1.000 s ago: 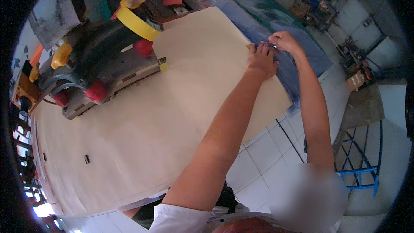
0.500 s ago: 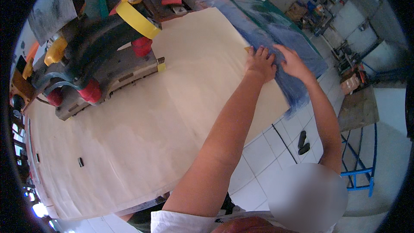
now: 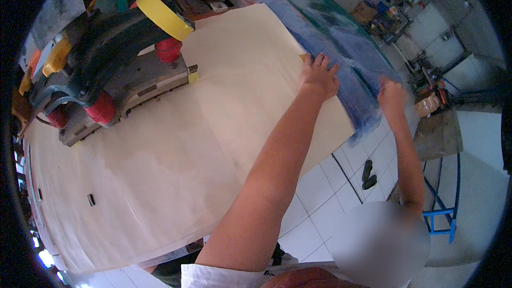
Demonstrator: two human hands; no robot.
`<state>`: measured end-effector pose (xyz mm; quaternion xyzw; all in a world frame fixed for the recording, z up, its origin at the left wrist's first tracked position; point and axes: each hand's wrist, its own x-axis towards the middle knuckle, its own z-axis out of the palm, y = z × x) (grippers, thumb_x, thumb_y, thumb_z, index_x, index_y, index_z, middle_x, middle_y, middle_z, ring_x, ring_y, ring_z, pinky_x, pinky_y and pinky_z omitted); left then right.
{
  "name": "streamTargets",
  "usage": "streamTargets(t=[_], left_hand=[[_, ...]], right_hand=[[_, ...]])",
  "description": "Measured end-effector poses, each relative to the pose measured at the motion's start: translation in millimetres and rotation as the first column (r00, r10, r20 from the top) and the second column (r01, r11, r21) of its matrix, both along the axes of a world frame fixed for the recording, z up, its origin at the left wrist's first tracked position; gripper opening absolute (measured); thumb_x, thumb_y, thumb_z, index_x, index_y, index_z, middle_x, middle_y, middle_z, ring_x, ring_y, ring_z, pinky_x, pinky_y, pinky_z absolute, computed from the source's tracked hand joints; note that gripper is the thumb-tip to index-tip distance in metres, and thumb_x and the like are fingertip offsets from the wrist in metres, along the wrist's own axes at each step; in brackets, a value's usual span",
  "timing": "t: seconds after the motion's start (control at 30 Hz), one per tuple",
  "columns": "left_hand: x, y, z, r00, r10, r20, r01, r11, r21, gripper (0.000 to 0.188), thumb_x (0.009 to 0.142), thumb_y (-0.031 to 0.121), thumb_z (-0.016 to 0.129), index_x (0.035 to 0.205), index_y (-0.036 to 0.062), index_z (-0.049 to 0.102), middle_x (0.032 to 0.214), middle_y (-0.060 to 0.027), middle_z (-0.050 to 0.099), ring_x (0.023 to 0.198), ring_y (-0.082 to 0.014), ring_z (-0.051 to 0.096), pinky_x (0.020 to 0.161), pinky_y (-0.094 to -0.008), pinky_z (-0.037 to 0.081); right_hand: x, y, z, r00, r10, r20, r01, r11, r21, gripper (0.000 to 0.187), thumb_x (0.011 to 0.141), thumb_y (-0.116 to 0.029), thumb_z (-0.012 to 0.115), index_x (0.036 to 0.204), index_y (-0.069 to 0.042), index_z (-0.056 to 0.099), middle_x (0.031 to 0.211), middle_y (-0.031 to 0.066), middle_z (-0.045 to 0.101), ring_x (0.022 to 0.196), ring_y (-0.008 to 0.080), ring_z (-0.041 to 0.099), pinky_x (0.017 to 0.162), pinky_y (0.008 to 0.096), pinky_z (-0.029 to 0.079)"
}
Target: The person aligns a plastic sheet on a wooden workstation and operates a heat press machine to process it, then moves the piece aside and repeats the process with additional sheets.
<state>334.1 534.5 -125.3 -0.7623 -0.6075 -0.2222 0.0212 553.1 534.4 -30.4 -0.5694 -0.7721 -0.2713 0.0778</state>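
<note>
A large cream sheet (image 3: 213, 122) lies over the work surface. My left hand (image 3: 320, 77) rests flat near its far right edge, fingers spread, beside a small orange-yellow piece (image 3: 303, 57) at the edge. To the right, my right hand (image 3: 392, 96) is raised past the blue-smeared board edge (image 3: 362, 74). Its fingers look curled in, partly blurred by motion; whether anything is between them is hidden.
A heavy grey tool (image 3: 128, 90) with red knobs and a yellow tape roll (image 3: 164, 16) stands on the sheet's left. A small black piece (image 3: 91, 200) lies near the front. Dark sandals (image 3: 368, 175) lie on white floor tiles; a blue-legged stand (image 3: 442, 213) is at right.
My right hand has moved right and down, away from the sheet's edge, and its stretched fingers have curled in. My left hand stays on the sheet. The whole view has shifted slightly.
</note>
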Motion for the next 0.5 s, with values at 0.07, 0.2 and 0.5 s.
streamTargets(t=[0.07,0.2,0.5], left_hand=[[0,-3,0,1.000,-0.017,-0.019,0.017,1.000,-0.016,0.055,0.099,0.042,0.029,0.150,0.0207,0.035,0.158,-0.0102,0.028,0.145,-0.0284,0.026,0.114,-0.0574,0.017],[-5,-1,3,1.000,-0.006,-0.018,0.006,1.000,-0.006,0.056,0.099,0.041,0.028,0.150,0.0196,0.036,0.158,-0.0109,0.028,0.145,-0.0285,0.026,0.114,-0.0573,0.017],[-3,1,6,0.999,-0.044,0.014,0.044,0.998,-0.040,0.057,0.099,0.041,0.031,0.149,0.0158,0.036,0.157,-0.0137,0.030,0.145,-0.0300,0.026,0.114,-0.0588,0.017]], right_hand=[[-18,1,30,0.984,-0.162,0.075,0.146,0.972,0.183,0.025,0.089,-0.018,0.057,0.111,-0.015,0.068,0.091,0.0165,0.070,0.078,0.0375,0.069,0.068,0.0521,0.055],[-42,34,74,0.981,0.193,0.033,-0.187,0.878,0.441,0.026,0.089,-0.017,0.057,0.114,-0.020,0.065,0.087,0.0152,0.070,0.080,0.0377,0.069,0.065,0.0540,0.054],[-134,156,145,0.993,0.110,-0.050,-0.084,0.928,0.364,0.024,0.092,-0.025,0.052,0.111,-0.018,0.065,0.105,0.0194,0.069,0.097,0.0427,0.065,0.082,0.0547,0.052]])
